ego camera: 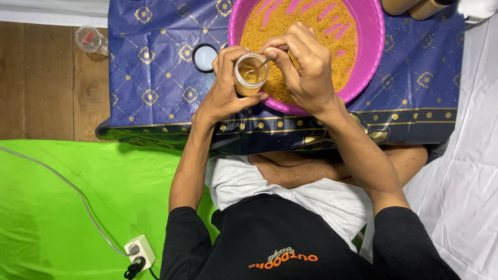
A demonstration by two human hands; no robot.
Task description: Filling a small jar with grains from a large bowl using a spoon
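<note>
Clear plastic, tinted amber by its fill, makes up the small jar [250, 75] held over the near rim of the pink basin [371, 31]. The left hand [226, 85] wraps it from the left: the fingers curl together around the far side of the wall, while the thumb presses along the near side just under the jar. Its mouth faces up toward the camera, so the long axis runs roughly vertical, tipped slightly toward the person, and some golden crumbs sit inside. The right hand [306, 67] hovers just to the right of the jar, touching or nearly touching the left fingers; its thumb and forefinger pinch the handle of a thin metal spoon [258, 67], the other fingers folded close behind. The spoon slants from upper right down to lower left, its bowl dipped into the mouth of the jar. The basin holds a wide bed of golden-brown crumbs [311, 31] with bare pink streaks scraped through it. It stands on a dark blue cloth [155, 67] patterned with gold motifs and dots, draped over a low surface. A round white lid [205, 57] lies on the cloth just left of the left hand. Farther left, a clear cup [91, 39] lies on brown wooden boards. A bright green sheet [62, 207] covers the floor at the lower left, crossed by a grey cable leading to a white socket block [140, 251]; white fabric [467, 171] lies on the right.
</note>
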